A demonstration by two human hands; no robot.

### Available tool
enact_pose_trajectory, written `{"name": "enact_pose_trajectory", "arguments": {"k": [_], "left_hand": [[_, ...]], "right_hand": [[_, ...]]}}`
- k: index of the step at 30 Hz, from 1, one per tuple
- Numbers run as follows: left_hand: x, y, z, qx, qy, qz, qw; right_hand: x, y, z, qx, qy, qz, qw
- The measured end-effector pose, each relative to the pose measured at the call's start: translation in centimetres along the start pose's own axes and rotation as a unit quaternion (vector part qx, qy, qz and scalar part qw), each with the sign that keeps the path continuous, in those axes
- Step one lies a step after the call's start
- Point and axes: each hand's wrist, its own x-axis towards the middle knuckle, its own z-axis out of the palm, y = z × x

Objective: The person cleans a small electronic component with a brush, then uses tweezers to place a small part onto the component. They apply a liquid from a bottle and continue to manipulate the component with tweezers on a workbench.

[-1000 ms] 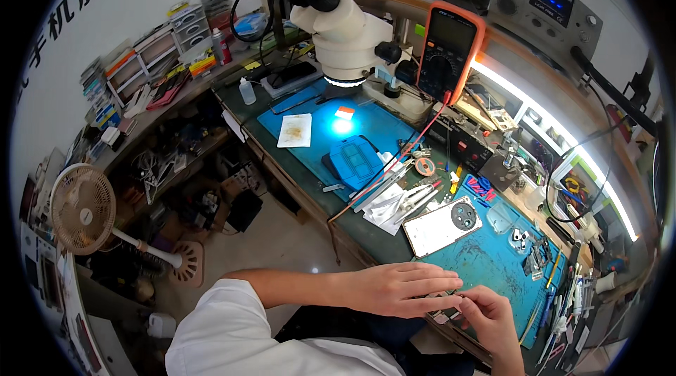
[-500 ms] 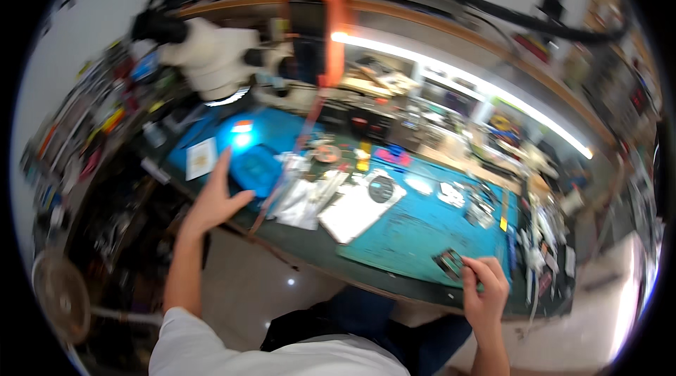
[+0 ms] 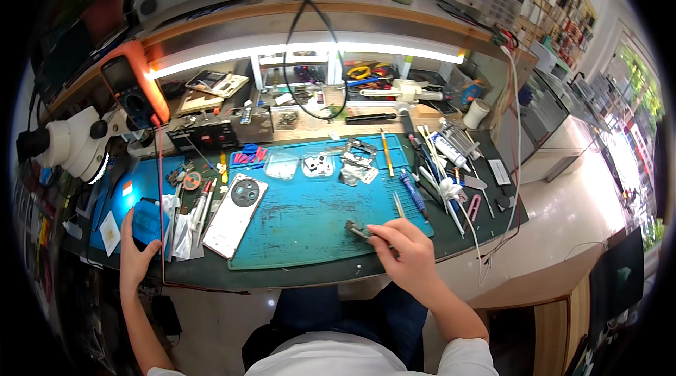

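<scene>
Across our cluttered tabletop (image 3: pixel 296 277), our right hand (image 3: pixel 407 253) is pinching a small dark metal part (image 3: pixel 355 229), likely light and fragile; our left hand (image 3: pixel 134 260) is gripping a blue rectangular case (image 3: pixel 149 223) by its edge.

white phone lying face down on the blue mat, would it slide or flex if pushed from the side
The white phone looks like a rigid slab, so it would likely slide whole, not flex. Its glossy back suggests a slippery grip. The round camera bump sits off-centre, so it may rock slightly; the blue mat probably damps sliding.

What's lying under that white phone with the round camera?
The white phone lies face down across the edge of the blue work mat and the dark bench. Anything beneath it is covered.
</scene>
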Motion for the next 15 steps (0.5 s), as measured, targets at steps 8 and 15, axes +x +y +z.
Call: {"name": "enact_pose_trajectory", "arguments": {"k": [8, 15], "left_hand": [[-0.7, 1.3, 0.8, 0.145, 0.119, 0.053, 0.981], [0.7, 27.6, 8.9, -0.124, -0.118, 0.297, 0.939]], "right_hand": [[-0.3, 0.9, -1.5, -0.018, 0.003, -0.008, 1.000], [-1.1, 1.3, -6.1, 0.032, 0.070, 0.072, 0.994]]}}
